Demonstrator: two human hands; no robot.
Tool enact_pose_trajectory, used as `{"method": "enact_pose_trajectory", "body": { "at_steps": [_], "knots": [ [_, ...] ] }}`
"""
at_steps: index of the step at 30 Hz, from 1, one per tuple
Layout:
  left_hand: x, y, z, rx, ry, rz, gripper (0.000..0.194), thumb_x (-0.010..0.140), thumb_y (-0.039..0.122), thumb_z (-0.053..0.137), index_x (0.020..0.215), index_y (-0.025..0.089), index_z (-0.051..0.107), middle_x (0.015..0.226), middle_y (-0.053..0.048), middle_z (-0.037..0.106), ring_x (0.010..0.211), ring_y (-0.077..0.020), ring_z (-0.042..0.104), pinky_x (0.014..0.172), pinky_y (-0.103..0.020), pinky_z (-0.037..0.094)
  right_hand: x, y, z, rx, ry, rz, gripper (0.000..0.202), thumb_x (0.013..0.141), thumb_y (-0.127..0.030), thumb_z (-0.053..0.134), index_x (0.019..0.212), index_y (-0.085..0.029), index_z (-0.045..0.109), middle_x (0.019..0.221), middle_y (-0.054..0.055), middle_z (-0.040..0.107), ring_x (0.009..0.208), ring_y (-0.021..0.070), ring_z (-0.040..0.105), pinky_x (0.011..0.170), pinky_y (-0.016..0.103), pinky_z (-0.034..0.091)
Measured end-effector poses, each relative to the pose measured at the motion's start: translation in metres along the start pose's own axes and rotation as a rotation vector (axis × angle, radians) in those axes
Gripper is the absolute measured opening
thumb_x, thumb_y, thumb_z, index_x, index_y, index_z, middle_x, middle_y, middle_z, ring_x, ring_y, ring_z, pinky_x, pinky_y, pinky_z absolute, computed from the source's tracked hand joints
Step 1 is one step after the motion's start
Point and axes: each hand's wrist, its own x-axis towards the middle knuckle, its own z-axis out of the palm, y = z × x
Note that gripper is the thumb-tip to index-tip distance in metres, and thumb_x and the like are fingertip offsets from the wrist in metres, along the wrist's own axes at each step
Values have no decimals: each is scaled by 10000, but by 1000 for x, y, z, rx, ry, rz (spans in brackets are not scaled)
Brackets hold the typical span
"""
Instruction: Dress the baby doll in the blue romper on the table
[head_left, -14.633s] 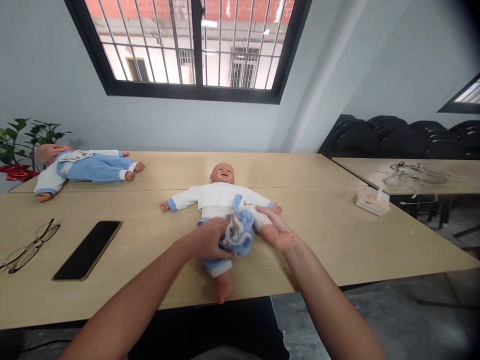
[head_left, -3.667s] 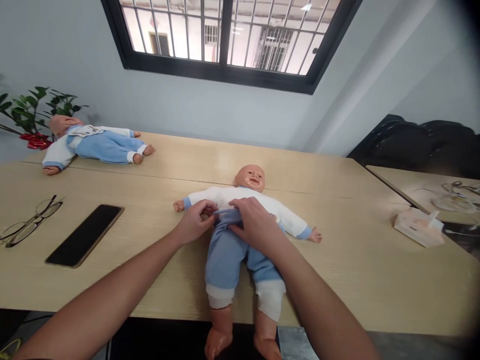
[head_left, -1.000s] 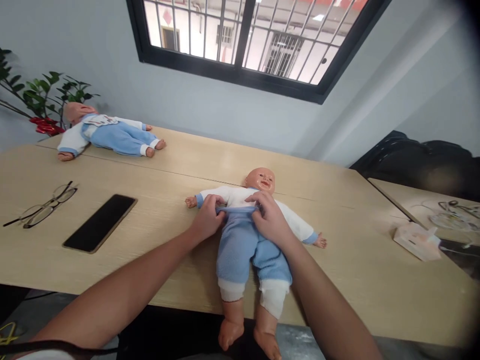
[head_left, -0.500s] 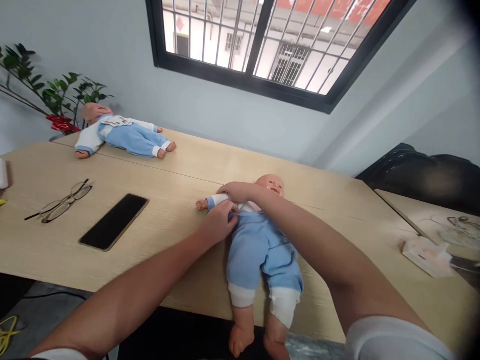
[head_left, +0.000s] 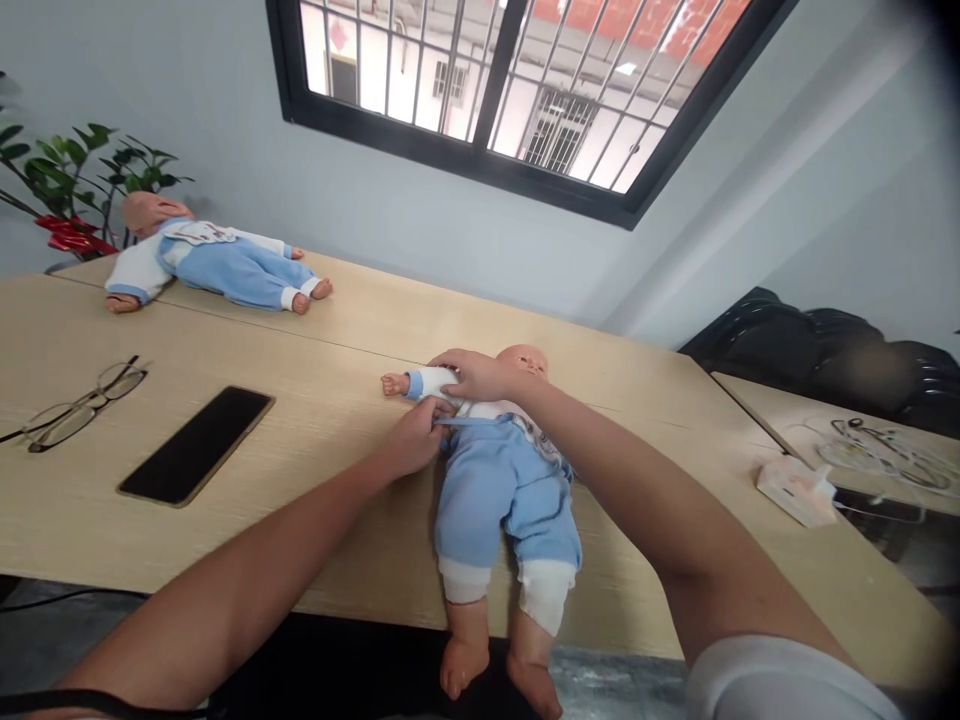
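Note:
A baby doll [head_left: 471, 500] in blue trousers and a white top lies on its back, its feet past the table's near edge. At its waist, my left hand [head_left: 414, 440] pinches the end of a blue strap [head_left: 476, 421], pulled out sideways from the trousers. My right hand [head_left: 480, 376] reaches across the chest, fingers closed around the upper part of the doll's white-sleeved arm [head_left: 431, 381]. That arm points left, and my right forearm covers part of the doll's side. A patterned piece of cloth [head_left: 534, 435] is bunched at the waist.
A second doll [head_left: 232, 268] in similar clothes lies at the back left beside a potted plant [head_left: 75, 170]. Glasses [head_left: 79, 410] and a black phone [head_left: 196, 445] lie on the wooden table [head_left: 330, 370]. A white box [head_left: 796, 488], cables [head_left: 885, 450] and black chairs [head_left: 825, 350] are at right.
My left hand has drawn the blue strap out to the left, so more of it shows. My right hand has shifted slightly on the doll's arm. The view has turned a little right.

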Motion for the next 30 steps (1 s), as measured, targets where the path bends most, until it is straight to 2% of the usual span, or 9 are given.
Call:
{"method": "enact_pose_trajectory", "body": {
  "at_steps": [5,9,12,15,18,21,25,27,30],
  "knots": [
    [-2,8,-2,-197,-86,-97,289,910,272,547,1167,212,662,1175,-60,718,1066,-222,666,941,-366,531,-14,3,-1,73,131,90,478,841,-180,706,1315,-173,640,1289,130,689,1135,251,659,972,402,537],
    [-1,12,-4,-364,-192,-95,311,921,466,561,974,189,691,984,-41,704,930,-203,643,849,-337,524,-19,6,5,122,174,136,420,850,-183,710,1268,-179,669,1256,118,697,1134,244,657,985,406,535],
    [3,10,-7,-435,-171,-180,227,870,395,589,889,184,670,855,-20,677,835,-188,633,789,-329,519,-19,7,9,112,177,142,392,860,-206,716,1249,-180,681,1225,116,705,1113,243,661,983,408,532],
    [5,8,-13,-382,-182,-201,177,817,326,638,919,184,666,869,-22,687,810,-183,637,756,-320,520,-17,9,13,70,160,130,378,864,-229,724,1235,-162,688,1198,121,710,1099,241,660,972,391,526],
    [3,10,-17,-176,-127,-88,170,830,287,647,970,191,661,913,-26,700,793,-176,630,727,-311,514,-13,11,19,29,129,100,373,870,-227,721,1236,-161,687,1196,116,708,1107,237,652,967,369,516],
    [-1,16,-18,75,6,86,156,861,220,622,1013,199,656,983,-40,702,834,-186,628,769,-327,516,-16,8,20,4,133,64,367,900,-240,696,1258,-162,671,1229,125,690,1136,243,635,976,372,506],
    [-6,23,-16,199,149,225,160,899,160,580,1043,209,628,1008,-40,670,927,-195,618,847,-336,510,-44,-8,4,-50,211,131,309,1001,-349,571,1228,-167,672,1221,146,673,1144,263,620,996,415,475],
    [-8,26,-14,196,190,240,135,896,140,575,1005,212,607,978,-32,651,922,-191,603,849,-332,502,-67,-18,-7,-17,141,219,299,1033,-379,497,1113,-172,697,1103,121,707,1029,244,650,912,388,491],
    [-9,30,-11,162,250,198,138,863,95,569,924,218,560,922,-19,622,883,-183,579,825,-322,491,-97,-31,-17,47,-30,312,216,971,-379,587,943,-189,685,889,49,709,766,186,633,671,295,457]
  ]
}}
